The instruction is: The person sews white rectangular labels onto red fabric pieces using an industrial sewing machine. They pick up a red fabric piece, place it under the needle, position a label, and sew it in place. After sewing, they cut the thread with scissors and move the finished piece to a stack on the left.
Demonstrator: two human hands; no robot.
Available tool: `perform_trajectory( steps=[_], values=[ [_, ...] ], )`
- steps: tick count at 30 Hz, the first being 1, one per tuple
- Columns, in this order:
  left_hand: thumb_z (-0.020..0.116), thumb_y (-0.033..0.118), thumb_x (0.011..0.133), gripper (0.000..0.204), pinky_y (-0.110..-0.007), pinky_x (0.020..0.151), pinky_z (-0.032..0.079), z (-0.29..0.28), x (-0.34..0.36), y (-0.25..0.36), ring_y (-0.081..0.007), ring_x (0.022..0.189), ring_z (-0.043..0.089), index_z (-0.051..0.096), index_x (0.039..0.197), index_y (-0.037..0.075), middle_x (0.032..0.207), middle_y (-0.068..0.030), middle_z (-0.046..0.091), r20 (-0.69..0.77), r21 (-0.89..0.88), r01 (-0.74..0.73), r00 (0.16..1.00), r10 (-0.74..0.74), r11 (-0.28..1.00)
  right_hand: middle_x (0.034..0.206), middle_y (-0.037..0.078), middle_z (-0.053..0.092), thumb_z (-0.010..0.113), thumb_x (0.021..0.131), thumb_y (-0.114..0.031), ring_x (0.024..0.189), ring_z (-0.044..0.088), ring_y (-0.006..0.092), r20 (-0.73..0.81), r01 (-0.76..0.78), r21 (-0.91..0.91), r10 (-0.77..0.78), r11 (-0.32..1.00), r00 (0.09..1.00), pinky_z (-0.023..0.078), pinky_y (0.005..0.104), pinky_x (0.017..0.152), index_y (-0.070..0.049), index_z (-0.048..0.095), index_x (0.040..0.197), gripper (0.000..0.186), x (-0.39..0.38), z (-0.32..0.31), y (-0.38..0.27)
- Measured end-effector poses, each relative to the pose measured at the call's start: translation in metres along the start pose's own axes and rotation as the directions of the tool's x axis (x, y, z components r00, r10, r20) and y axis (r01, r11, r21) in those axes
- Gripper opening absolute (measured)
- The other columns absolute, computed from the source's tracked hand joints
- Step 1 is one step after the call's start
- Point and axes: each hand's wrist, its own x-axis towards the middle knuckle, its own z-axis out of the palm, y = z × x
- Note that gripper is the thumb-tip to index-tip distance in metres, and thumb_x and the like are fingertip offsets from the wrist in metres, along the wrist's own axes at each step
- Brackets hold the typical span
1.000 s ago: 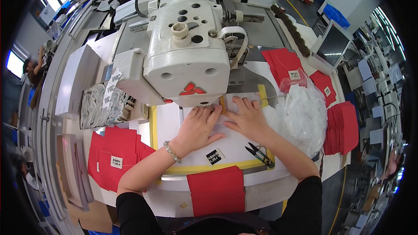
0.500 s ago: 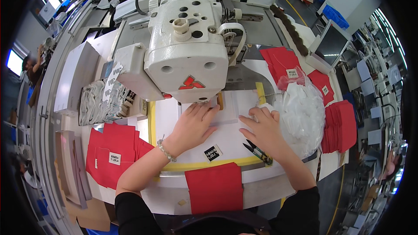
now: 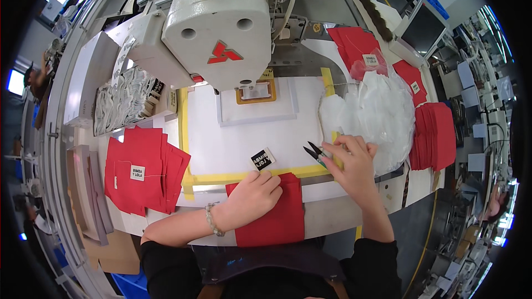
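My left hand (image 3: 252,198), with a beaded bracelet at its wrist, lies over a stack of red fabric pieces (image 3: 277,224) at the front table edge. Its fingers are curled at the stack's upper edge; the thumb is hidden. Just above the fingertips lies a black and white label (image 3: 262,159) on the white work surface (image 3: 244,144). At the right, my right hand (image 3: 354,163) closes around thread snips (image 3: 317,154), blades pointing up and left. Beyond, a clear plastic template (image 3: 285,112) with an orange-framed window (image 3: 256,92) sits under the white sewing machine head (image 3: 216,33).
Labelled red fabric (image 3: 147,180) is piled at left, beside a box of bundled labels (image 3: 124,102). On the right are a plastic bag of white pieces (image 3: 379,122), a red stack (image 3: 433,135) and a small screen (image 3: 424,30). Yellow tape (image 3: 255,177) borders the work surface.
My left hand has left the template and come back to the red stack. My right hand has drawn back and taken up the snips from the table. The view has tilted downward.
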Motion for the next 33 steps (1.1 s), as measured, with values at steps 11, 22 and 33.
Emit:
perform_trajectory(
  steps=[11, 22, 33],
  values=[
    [0.061, 0.014, 0.077, 0.017, -0.029, 0.071, 0.037, 0.003, -0.019, 0.008, -0.0156, 0.084, 0.051, 0.060, 0.092, 0.008, 0.087, -0.0012, 0.051, -0.052, 0.240, -0.075, 0.995, 0.090, 0.968, 0.093, -0.001, 0.058, 0.077, 0.077, -0.023, 0.081, 0.056, 0.0167, -0.125, 0.167, 0.170, -0.147, 0.971, 0.981, 0.035, 0.0350, 0.073, -0.018, 0.071, 0.108, 0.032, -0.029, -0.002, -0.006],
    [0.068, 0.023, 0.077, 0.023, -0.031, 0.079, 0.033, -0.049, 0.035, -0.018, -0.0143, 0.092, 0.056, 0.065, 0.098, 0.014, 0.102, 0.0002, 0.058, -0.368, 0.498, 0.016, 0.909, 0.194, 0.867, 0.102, 0.013, 0.064, 0.063, 0.083, -0.003, 0.068, 0.060, 0.0260, -0.068, 0.405, 0.502, -0.432, 0.764, 0.899, 0.051, 0.0381, 0.067, -0.009, 0.056, 0.138, 0.055, -0.042, 0.038, -0.023],
    [0.070, 0.022, 0.080, 0.040, -0.039, 0.091, 0.053, 0.019, 0.077, -0.081, -0.0291, 0.101, 0.066, 0.062, 0.112, 0.000, 0.112, -0.0177, 0.065, -0.346, 0.301, -0.103, 0.915, 0.209, 0.948, 0.146, 0.011, 0.045, 0.055, 0.091, 0.009, 0.126, 0.049, 0.0156, 0.319, -0.362, 0.924, 0.277, 0.121, 0.906, 0.040, 0.0288, 0.107, -0.003, 0.026, 0.154, 0.070, 0.054, 0.033, 0.048]
  ],
)
